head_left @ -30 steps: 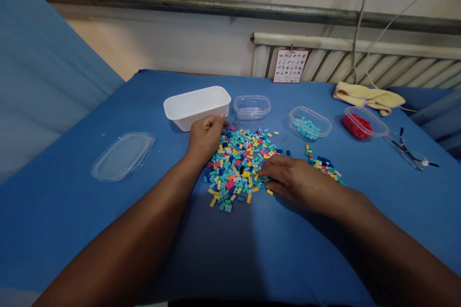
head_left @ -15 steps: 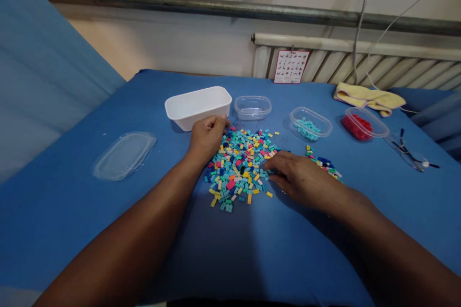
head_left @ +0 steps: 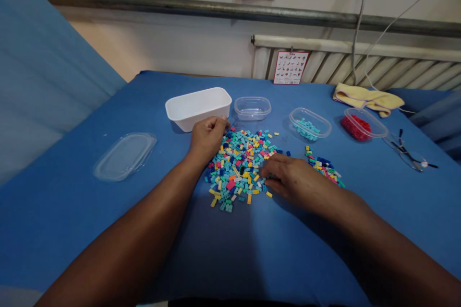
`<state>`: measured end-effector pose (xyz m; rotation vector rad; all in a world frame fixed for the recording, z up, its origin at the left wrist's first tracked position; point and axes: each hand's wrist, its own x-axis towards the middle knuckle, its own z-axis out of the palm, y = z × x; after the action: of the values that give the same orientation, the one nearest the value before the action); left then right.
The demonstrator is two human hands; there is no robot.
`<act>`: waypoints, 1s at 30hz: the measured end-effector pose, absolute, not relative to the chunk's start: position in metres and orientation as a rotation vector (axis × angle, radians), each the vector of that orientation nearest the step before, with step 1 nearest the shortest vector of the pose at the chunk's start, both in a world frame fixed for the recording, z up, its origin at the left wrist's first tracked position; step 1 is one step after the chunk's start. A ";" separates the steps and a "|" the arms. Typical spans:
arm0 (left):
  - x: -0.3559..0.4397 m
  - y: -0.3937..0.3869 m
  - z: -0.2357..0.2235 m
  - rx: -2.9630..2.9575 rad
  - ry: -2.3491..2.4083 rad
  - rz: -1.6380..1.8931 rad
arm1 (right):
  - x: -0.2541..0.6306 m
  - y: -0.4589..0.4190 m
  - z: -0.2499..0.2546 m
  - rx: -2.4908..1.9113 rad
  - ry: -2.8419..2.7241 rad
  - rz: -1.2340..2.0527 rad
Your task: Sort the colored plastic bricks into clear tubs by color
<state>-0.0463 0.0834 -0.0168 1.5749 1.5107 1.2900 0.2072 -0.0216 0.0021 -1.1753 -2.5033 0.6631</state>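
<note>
A loose pile of small toy building bricks (head_left: 237, 163) in teal, yellow, pink, navy and white lies on the blue-covered table. My left hand (head_left: 209, 136) rests at the pile's upper left edge, beside the white tub; its fingers are curled closed against the thumb, and whatever they hold is hidden. At the pile's right side is my right hand (head_left: 293, 177), fingers bent down to the bricks, with a gap between thumb and forefinger. No brick can be made out in its grasp. Past that hand lies a smaller group of mixed bricks (head_left: 326, 168), partly covered by it.
Behind the pile stand a white tub (head_left: 198, 114), a clear box (head_left: 252, 116), a box of teal bricks (head_left: 308, 129) and a box of red bricks (head_left: 356, 127). Clear lids (head_left: 124, 156) lie left. Glasses (head_left: 406, 151) and a yellow cloth (head_left: 367, 98) are right.
My right hand has shifted slightly left over the pile's edge, and more of the smaller brick group shows behind it. My left hand has stayed in place.
</note>
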 end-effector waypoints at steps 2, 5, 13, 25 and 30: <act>-0.046 0.084 -0.017 1.581 1.508 1.290 | 0.207 -0.022 0.003 -1.182 -2.503 0.655; -0.046 0.084 -0.017 1.604 1.510 1.285 | 0.208 -0.022 0.003 -1.189 -2.543 0.602; -0.046 0.085 -0.018 1.590 1.513 1.292 | 0.211 -0.023 0.002 -1.168 -2.547 0.561; -0.047 0.086 -0.019 1.548 1.497 1.320 | 0.224 -0.017 -0.005 -1.124 -2.300 0.690; -0.048 0.086 -0.020 1.548 1.499 1.318 | 0.228 -0.013 -0.009 -1.210 -1.949 1.060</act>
<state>-0.0481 0.0863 -0.0203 1.5484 1.4988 1.3180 0.2278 -0.0126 -0.0087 -1.2102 -1.9485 1.0597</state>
